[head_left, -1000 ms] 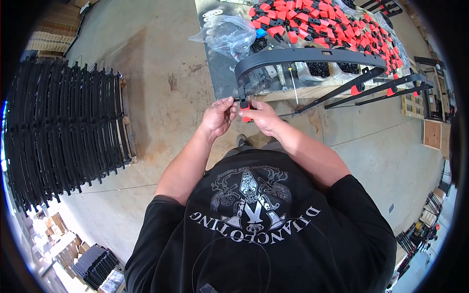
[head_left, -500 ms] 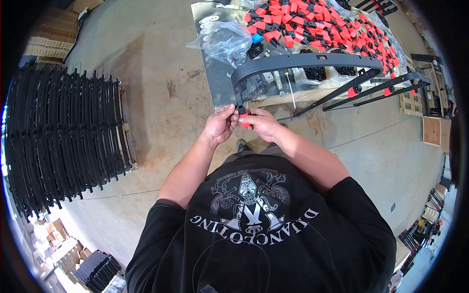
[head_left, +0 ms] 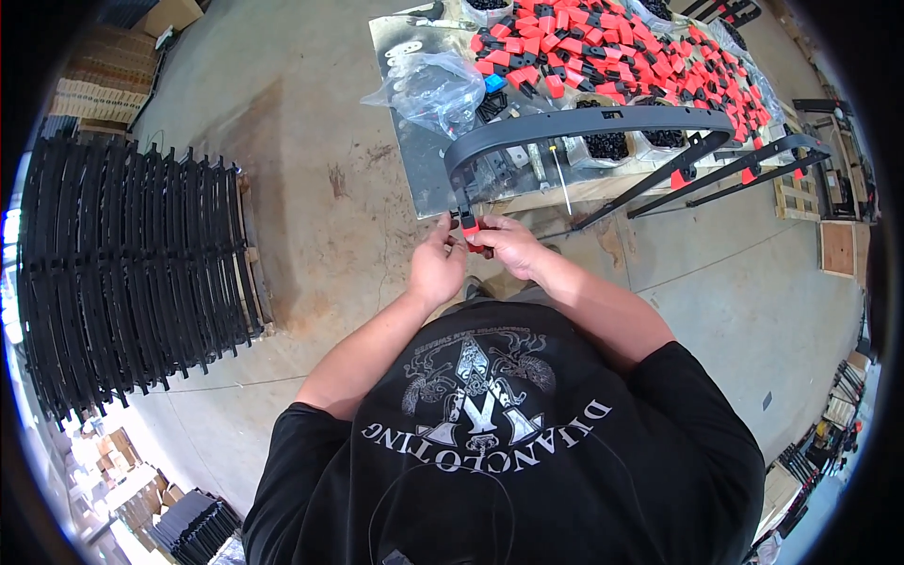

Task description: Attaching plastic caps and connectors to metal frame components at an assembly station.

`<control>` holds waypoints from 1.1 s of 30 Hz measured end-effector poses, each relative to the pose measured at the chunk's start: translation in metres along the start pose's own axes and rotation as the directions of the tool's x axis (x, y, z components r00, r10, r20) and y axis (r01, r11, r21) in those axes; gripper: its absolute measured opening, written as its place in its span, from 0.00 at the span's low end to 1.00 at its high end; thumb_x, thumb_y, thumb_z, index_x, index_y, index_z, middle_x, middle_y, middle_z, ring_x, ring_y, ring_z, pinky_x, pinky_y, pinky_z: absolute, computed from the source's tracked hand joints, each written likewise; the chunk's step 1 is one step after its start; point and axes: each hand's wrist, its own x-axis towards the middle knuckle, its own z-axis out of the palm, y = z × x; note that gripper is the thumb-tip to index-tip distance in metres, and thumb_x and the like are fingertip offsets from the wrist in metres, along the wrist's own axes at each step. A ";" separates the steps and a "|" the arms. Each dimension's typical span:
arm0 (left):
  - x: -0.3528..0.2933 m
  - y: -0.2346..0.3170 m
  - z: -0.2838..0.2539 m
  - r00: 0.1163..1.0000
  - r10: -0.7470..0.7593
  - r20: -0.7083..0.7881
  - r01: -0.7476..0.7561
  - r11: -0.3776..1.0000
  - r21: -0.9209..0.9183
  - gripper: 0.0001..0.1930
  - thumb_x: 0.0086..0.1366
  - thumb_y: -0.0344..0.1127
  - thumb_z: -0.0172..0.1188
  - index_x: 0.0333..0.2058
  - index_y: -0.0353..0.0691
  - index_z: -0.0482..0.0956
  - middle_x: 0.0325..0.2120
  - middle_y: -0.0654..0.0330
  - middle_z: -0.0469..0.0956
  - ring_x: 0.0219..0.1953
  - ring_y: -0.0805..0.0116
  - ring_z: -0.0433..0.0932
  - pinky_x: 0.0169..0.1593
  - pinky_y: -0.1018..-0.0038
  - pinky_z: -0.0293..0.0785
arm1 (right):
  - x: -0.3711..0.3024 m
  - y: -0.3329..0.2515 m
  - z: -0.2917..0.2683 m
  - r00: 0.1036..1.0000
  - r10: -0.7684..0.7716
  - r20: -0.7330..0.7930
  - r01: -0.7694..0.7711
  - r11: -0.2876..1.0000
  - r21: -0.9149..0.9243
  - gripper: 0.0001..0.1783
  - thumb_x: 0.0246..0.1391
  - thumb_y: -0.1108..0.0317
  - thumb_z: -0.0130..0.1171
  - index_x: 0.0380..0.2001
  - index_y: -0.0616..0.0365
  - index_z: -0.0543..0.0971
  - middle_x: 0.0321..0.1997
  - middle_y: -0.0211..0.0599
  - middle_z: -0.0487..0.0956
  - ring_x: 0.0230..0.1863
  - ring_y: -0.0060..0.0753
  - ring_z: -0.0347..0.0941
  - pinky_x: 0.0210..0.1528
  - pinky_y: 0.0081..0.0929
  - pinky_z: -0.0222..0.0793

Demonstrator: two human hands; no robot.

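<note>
A curved dark grey metal frame (head_left: 584, 123) rests at the table's near edge, its left end bent down toward me. At that end sits a small red-and-black plastic piece (head_left: 471, 229). My right hand (head_left: 511, 249) grips this piece from the right, thumb across its red part. From the left, my left hand (head_left: 439, 268) closes on the same piece, fingertips beside its black upper part and the frame's end. My palm and fingers hide part of the contact, so how far the piece sits on the frame cannot be seen.
A heap of red-and-black pieces (head_left: 621, 47) covers the table (head_left: 407, 141). Near it lie a clear plastic bag (head_left: 435, 89), a screwdriver (head_left: 562, 174) and boxes of small black parts (head_left: 607, 144). More frames (head_left: 730, 182) lean at right. Stacked black bars (head_left: 137, 273) stand left.
My left hand has turned and shifted slightly right, with its back now more toward view. My right hand has stayed on the plastic piece. The view has shifted a little.
</note>
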 end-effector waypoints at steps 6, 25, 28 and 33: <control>0.001 -0.003 -0.004 0.999 -0.009 0.053 0.003 0.994 0.110 0.30 0.69 0.26 0.51 0.68 0.26 0.58 0.46 0.51 0.81 0.38 0.70 0.80 0.46 0.74 0.76 | -0.011 -0.011 0.003 0.995 0.038 0.096 -0.037 0.999 -0.014 0.15 0.57 0.63 0.66 0.45 0.55 0.81 0.36 0.26 0.80 0.34 0.17 0.71 0.35 0.21 0.64; 0.055 0.005 -0.002 0.784 -0.504 0.361 0.620 0.634 -0.461 0.25 0.78 0.57 0.42 0.24 0.50 0.59 0.16 0.72 0.54 0.14 0.77 0.52 0.18 0.76 0.46 | -0.011 -0.008 0.008 0.998 -0.009 -0.067 0.000 0.990 -0.138 0.16 0.55 0.63 0.66 0.45 0.54 0.79 0.36 0.26 0.78 0.32 0.17 0.67 0.32 0.20 0.63; 0.057 0.003 0.000 0.778 -0.530 0.337 0.627 0.637 -0.448 0.24 0.78 0.57 0.42 0.26 0.50 0.61 0.16 0.72 0.56 0.14 0.77 0.53 0.17 0.76 0.47 | -0.012 -0.011 0.006 0.998 -0.007 -0.060 -0.002 0.988 -0.153 0.16 0.55 0.63 0.66 0.45 0.56 0.79 0.37 0.27 0.78 0.32 0.18 0.68 0.32 0.21 0.64; 0.052 -0.034 0.019 0.949 -0.311 0.055 0.312 0.898 -0.311 0.20 0.78 0.53 0.45 0.33 0.45 0.70 0.20 0.70 0.65 0.19 0.77 0.62 0.23 0.77 0.60 | -0.011 -0.011 0.006 0.997 -0.028 -0.071 0.015 0.984 -0.179 0.17 0.55 0.62 0.66 0.46 0.58 0.79 0.36 0.28 0.78 0.32 0.18 0.68 0.31 0.21 0.65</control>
